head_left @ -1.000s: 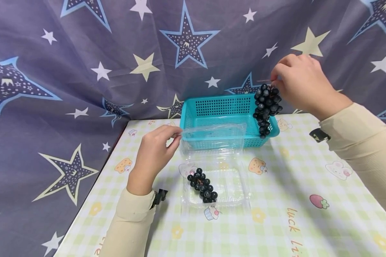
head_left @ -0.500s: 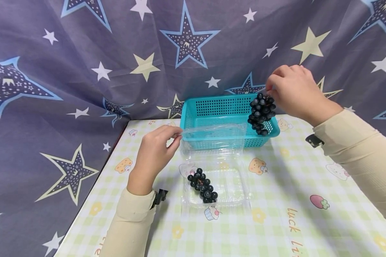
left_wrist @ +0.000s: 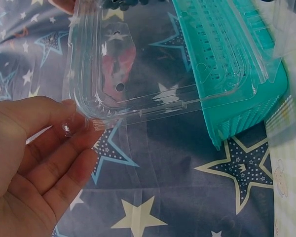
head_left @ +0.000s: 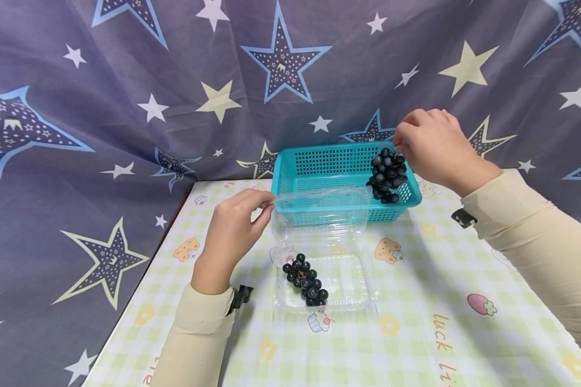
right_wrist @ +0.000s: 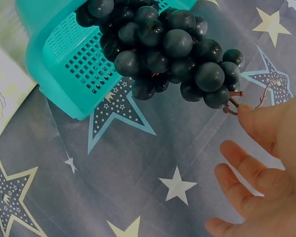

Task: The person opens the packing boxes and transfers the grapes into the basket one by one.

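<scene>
My left hand (head_left: 234, 231) pinches the left corner of the raised lid (head_left: 319, 220) of a clear plastic clamshell box (head_left: 351, 282). The left wrist view shows thumb and fingers on the lid's corner (left_wrist: 101, 118). Inside the box's base, on the left, lies a bunch of black grapes (head_left: 310, 285). My right hand (head_left: 436, 148) holds a second bunch of black grapes (head_left: 388, 174) by its stem (right_wrist: 232, 102). That bunch hangs at the right end of a teal plastic basket (head_left: 336, 160), its lower grapes below the back rim. Whether they touch the basket's floor, I cannot tell.
The basket stands behind the clamshell box, partly seen through the lid. A checked tablecloth (head_left: 348, 349) covers the table. A dark curtain with stars (head_left: 174, 64) hangs close behind the basket and along the left table edge.
My right hand has moved down and to the left, lowering the hanging grapes toward the basket's inside. My left hand, the lid and the grapes in the box have stayed put.
</scene>
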A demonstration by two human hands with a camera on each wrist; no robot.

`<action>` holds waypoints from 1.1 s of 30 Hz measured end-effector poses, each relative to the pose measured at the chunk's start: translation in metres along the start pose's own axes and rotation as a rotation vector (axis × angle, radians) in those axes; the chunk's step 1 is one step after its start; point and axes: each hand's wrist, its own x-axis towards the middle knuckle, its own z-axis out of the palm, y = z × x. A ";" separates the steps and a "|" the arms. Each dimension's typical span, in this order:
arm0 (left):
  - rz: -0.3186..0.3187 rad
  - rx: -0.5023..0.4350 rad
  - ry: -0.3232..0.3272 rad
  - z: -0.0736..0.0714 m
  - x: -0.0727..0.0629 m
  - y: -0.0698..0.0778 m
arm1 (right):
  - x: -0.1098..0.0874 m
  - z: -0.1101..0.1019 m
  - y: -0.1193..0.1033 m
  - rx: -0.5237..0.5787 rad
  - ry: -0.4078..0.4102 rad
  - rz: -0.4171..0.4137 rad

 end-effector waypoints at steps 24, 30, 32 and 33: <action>-0.001 0.003 -0.003 -0.001 0.000 0.001 | -0.007 0.024 -0.002 0.000 -0.049 0.007; 0.000 0.007 -0.005 0.000 0.000 0.000 | -0.007 0.028 -0.001 -0.002 -0.047 0.001; 0.001 0.010 -0.005 0.000 0.000 0.000 | -0.008 0.030 -0.001 -0.001 -0.055 0.007; 0.001 0.011 -0.005 0.000 0.000 0.000 | -0.008 0.031 -0.002 0.000 -0.058 0.009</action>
